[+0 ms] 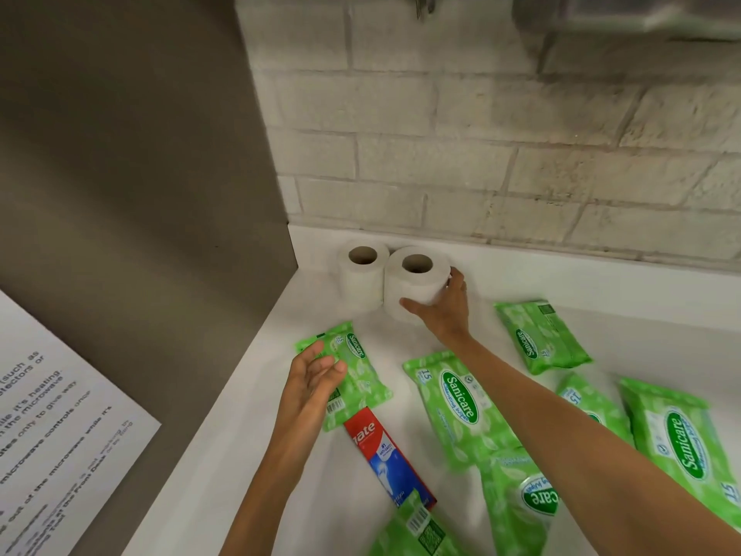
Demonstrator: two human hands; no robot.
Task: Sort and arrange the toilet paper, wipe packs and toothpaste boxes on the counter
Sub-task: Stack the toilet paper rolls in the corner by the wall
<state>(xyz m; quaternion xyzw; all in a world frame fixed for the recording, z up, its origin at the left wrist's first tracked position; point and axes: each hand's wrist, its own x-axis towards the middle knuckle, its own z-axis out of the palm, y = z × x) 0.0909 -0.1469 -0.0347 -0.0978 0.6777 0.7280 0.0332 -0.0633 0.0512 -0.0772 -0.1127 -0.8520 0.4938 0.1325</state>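
Note:
Two white toilet paper rolls stand upright, touching, in the back left corner of the white counter (224,455): one roll (359,274) at the corner and a second roll (413,280) to its right. My right hand (443,305) grips the second roll from its right side. My left hand (314,375) hovers with fingers apart over a green wipe pack (357,379), holding nothing. A red and blue toothpaste box (385,459) lies flat in front of that pack. Several more green wipe packs lie scattered to the right, such as one pack (457,407) under my right forearm.
A grey appliance side (140,174) with a white printed label (52,455) walls off the left. A pale brick wall (481,154) runs along the back. Other wipe packs (541,335) (681,435) (517,503) cover the counter's right and front.

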